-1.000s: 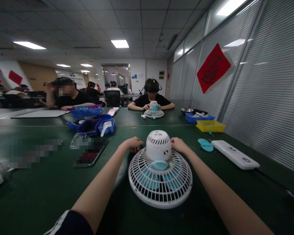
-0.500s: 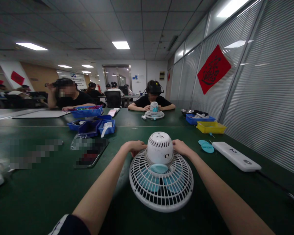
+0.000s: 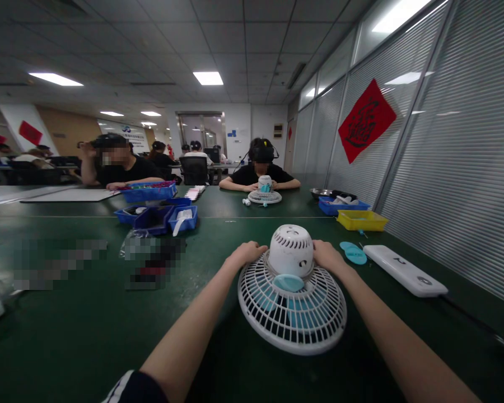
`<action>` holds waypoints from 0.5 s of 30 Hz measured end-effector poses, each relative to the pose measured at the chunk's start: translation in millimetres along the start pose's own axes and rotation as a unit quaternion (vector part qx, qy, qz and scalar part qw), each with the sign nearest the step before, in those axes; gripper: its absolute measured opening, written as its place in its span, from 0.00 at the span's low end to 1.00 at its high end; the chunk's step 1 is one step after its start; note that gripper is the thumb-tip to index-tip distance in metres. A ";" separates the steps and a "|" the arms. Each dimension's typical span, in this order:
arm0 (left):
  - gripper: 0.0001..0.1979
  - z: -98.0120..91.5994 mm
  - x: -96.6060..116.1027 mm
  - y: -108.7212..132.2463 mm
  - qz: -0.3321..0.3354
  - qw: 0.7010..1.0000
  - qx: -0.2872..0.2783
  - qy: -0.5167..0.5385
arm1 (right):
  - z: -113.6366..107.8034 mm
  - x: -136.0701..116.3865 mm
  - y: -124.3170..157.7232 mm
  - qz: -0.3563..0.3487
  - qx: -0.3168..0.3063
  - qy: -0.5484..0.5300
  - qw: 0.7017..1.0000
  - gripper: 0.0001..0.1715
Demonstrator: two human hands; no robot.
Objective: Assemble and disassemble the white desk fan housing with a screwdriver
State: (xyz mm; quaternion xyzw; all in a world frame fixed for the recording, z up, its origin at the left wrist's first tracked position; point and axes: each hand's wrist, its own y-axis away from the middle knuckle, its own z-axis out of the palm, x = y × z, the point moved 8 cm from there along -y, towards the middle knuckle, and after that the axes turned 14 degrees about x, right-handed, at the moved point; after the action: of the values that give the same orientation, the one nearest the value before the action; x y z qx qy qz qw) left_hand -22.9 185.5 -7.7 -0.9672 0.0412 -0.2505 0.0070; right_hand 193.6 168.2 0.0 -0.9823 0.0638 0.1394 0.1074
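Note:
A white electric fan [image 3: 290, 254] lies face down on the green table in front of me, its motor housing pointing up. Pale blue blades show through its round white grille, and a light blue oval piece sits at the base of the housing. My left hand [image 3: 248, 253] grips the far left side of the grille, thumb near the housing. On the opposite side, my right hand [image 3: 325, 255] holds the fan close against the housing. The fingertips of both hands are hidden behind the fan.
Light blue round pieces [image 3: 354, 253] and a white power bank-like box [image 3: 405, 270] with a cable lie right. Behind them stand a yellow tray [image 3: 362, 220] and a blue tray [image 3: 340, 208]. Blue bins [image 3: 153, 223] are at left. A co-worker opposite handles a similar fan [image 3: 264, 196].
The fan has shifted to the right and slightly away from me, with both my hands moving along with it. The left hand now shows more on the near side of the grille.

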 end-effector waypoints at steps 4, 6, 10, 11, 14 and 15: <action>0.17 -7.7 0.7 -0.2 0.007 0.999 0.039 0.018 | -11.1 -8.7 4.1 -0.020 0.021 0.034 0.999 0.20; 0.15 -19.5 6.6 1.5 0.018 0.996 0.079 0.041 | -17.9 -12.4 5.1 -0.026 0.039 0.051 0.998 0.19; 0.15 -51.9 26.9 12.9 0.044 0.976 0.182 0.113 | -31.4 -15.1 3.6 -0.021 0.084 0.037 0.996 0.21; 0.16 -59.2 32.0 17.5 0.046 0.969 0.206 0.130 | -35.4 -14.9 2.3 -0.017 0.100 0.027 0.994 0.21; 0.16 -74.1 44.9 34.2 0.048 0.943 0.267 0.192 | -48.5 -14.2 -2.5 -0.008 0.158 -0.041 0.986 0.21; 0.15 -78.3 47.0 40.9 0.048 0.921 0.295 0.251 | -52.7 -14.7 -4.1 -0.006 0.174 -0.080 0.981 0.20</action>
State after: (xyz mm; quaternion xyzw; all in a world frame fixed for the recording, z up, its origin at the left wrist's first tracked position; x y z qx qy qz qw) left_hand -23.0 141.4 82.1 -0.8234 0.0118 -0.4854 0.2938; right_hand 193.9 161.5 54.4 -0.9347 0.0721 0.2032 0.2827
